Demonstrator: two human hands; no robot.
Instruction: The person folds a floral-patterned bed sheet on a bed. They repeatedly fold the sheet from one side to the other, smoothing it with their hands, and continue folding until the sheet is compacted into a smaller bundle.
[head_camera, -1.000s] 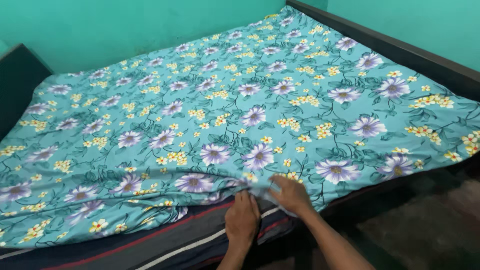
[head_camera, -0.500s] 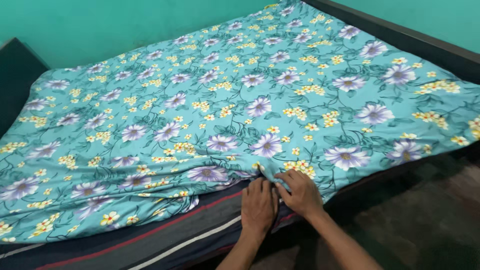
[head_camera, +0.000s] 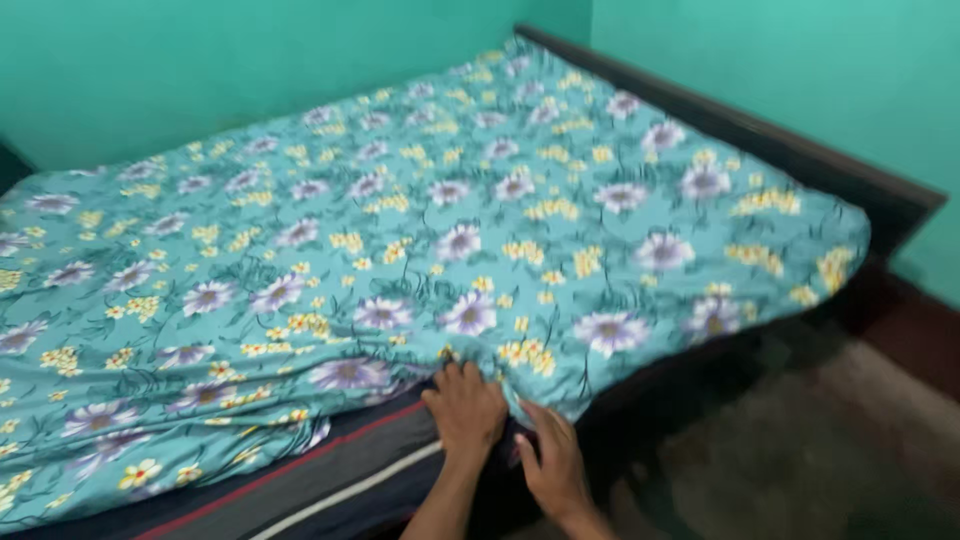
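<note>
Since the earlier frames my view has swung to the right, so the far corner of the bed and the floor beside it now show, and both hands have slid lower along the mattress edge. My left hand (head_camera: 465, 408) lies flat, fingers together, pressing on the hem of the floral bedsheet (head_camera: 420, 230) where it bunches at the near edge. My right hand (head_camera: 553, 462) sits just beside it, a little lower, fingers curled around a fold of the same hem, pinching it against the side of the striped mattress (head_camera: 330, 480). That sheet, turquoise with purple and yellow flowers, covers nearly the whole bed; its near edge is still rumpled and leaves the mattress stripes bare to the left of my hands. A dark bed frame (head_camera: 760, 135) runs along the green wall (head_camera: 800, 70).
</note>
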